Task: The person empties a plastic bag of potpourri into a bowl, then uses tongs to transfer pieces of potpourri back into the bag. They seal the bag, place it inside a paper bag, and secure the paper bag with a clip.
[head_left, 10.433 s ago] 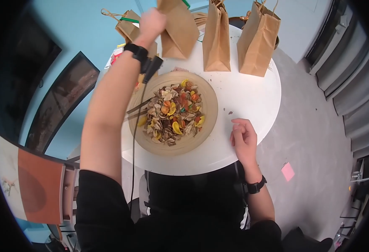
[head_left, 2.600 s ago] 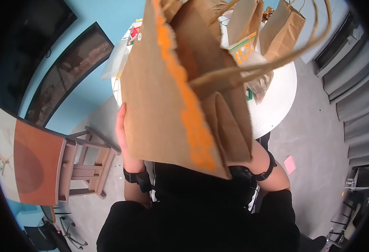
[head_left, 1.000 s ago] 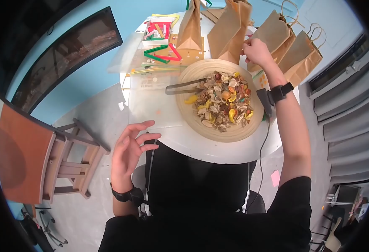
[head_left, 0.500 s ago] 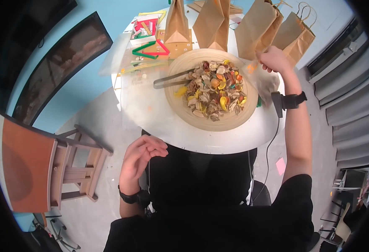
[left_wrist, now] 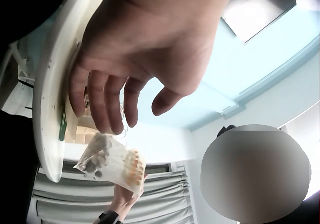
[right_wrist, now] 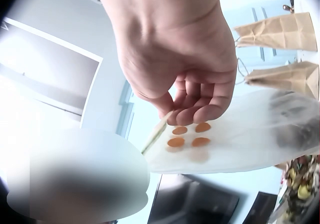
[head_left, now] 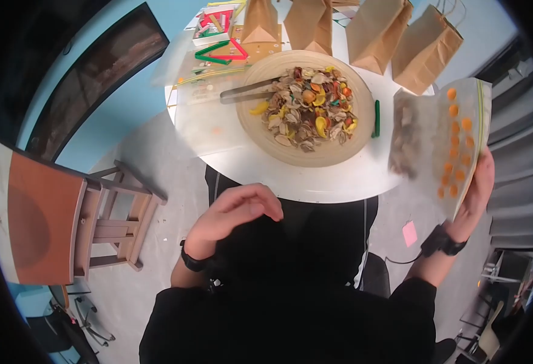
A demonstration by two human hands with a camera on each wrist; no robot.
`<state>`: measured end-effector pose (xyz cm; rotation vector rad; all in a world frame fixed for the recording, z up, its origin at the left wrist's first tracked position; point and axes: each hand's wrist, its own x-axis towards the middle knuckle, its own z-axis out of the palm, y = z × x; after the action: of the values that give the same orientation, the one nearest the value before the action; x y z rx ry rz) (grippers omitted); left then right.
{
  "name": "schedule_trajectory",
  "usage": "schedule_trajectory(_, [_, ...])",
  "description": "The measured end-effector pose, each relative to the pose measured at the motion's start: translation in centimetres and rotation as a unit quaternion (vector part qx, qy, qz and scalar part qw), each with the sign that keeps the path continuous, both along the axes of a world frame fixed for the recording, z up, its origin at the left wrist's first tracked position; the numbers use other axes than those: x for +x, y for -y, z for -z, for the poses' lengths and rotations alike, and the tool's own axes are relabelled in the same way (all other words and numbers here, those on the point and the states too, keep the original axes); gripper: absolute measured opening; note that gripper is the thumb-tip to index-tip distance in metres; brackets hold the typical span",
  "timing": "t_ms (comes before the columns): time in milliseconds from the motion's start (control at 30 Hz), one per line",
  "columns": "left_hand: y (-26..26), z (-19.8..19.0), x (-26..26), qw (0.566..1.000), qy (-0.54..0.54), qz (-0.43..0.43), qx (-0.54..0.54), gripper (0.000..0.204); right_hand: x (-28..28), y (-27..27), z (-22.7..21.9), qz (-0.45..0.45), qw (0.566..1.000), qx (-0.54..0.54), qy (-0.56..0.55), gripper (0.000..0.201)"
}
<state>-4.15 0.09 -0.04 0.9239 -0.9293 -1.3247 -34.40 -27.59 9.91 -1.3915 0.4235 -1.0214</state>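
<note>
My right hand [head_left: 478, 185] pinches the top edge of a clear zip bag [head_left: 470, 136] with orange dots, raised off the right side of the table. Brown dried bits lie in the bag's lower end, which points left. In the right wrist view, thumb and fingertips grip the bag [right_wrist: 235, 149] at its zip strip. My left hand [head_left: 236, 212] hovers before the near table edge, fingers loosely bent and holding nothing. A round bowl [head_left: 303, 159] holds a heap of potpourri [head_left: 315, 112], with metal tongs [head_left: 248, 91] leaning over its left rim.
Several brown paper bags [head_left: 373, 36] stand along the far side. A green clip stick [head_left: 376, 118] lies right of the bowl. At the back left are a small box [head_left: 200, 39] of clips and red and green sticks [head_left: 218, 59]; a flat clear bag [head_left: 200, 130] lies nearer.
Earlier, both hands held a paper bag close up; it is now away from them. My right hand has since picked up the filled zip bag and swung it right and nearer. My left hand moved right.
</note>
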Motion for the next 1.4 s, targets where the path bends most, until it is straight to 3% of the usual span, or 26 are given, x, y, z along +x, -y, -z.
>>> schedule_trajectory(100, [1.5,-1.3,-2.2,0.994,0.044,0.102,-0.013,0.013,-0.5,-5.8,3.0,0.041,0.998,0.022,-0.035,0.052])
schedule_trajectory(167, [2.6,-2.5,-3.6,0.978,0.137,0.139,-0.072,0.007,-0.9,-8.1,5.0,-0.097,0.991,0.049,-0.082,0.040])
schedule_trajectory(233, [2.8,-3.1,-5.3,0.974,0.143,0.151,-0.086,0.009,0.2,-10.5,6.7,-0.220,0.970,0.074,-0.074,0.027])
schedule_trajectory(267, [2.9,-3.0,-6.1,0.971,0.165,0.136,-0.108,0.013,1.1,-10.8,8.0,-0.294,0.951,-0.002,-0.090,0.022])
schedule_trajectory(300, [2.8,-2.9,-6.6,0.976,0.159,0.128,-0.071,0.013,2.1,-11.4,8.0,-0.315,0.940,-0.079,-0.108,0.019])
schedule_trajectory(400, [2.1,-2.2,-7.8,0.982,0.158,0.097,0.021,0.013,3.9,-13.9,11.2,-0.317,0.938,-0.042,-0.135,0.023])
schedule_trajectory(600, [0.8,-1.5,-7.8,0.936,0.302,0.059,0.171,0.022,5.7,-15.7,13.0,-0.348,0.917,-0.024,-0.194,0.027])
schedule_trajectory(700, [0.2,-0.7,-8.0,0.947,0.259,0.021,0.189,0.025,6.2,-16.0,14.0,-0.367,0.910,0.020,-0.193,0.026])
schedule_trajectory(800, [-0.1,0.0,-7.5,0.928,0.282,0.032,0.240,0.025,6.3,-16.0,15.2,-0.375,0.905,0.067,-0.190,0.019])
schedule_trajectory(1000, [-0.2,1.5,-7.8,0.962,0.088,0.032,0.255,0.019,5.7,-16.2,16.6,-0.366,0.899,0.203,-0.130,0.020])
schedule_trajectory(1133, [0.0,1.9,-7.7,0.966,0.076,0.050,0.240,0.019,5.8,-15.9,16.7,-0.376,0.888,0.229,-0.132,0.019])
schedule_trajectory(1200, [-0.1,3.0,-7.5,0.971,0.098,0.058,0.212,0.020,6.0,-16.0,17.0,-0.392,0.878,0.255,-0.101,0.021])
schedule_trajectory(1400, [-0.5,4.4,-7.9,0.970,-0.010,0.050,0.237,0.025,6.2,-16.8,18.6,-0.391,0.826,0.397,-0.084,0.031])
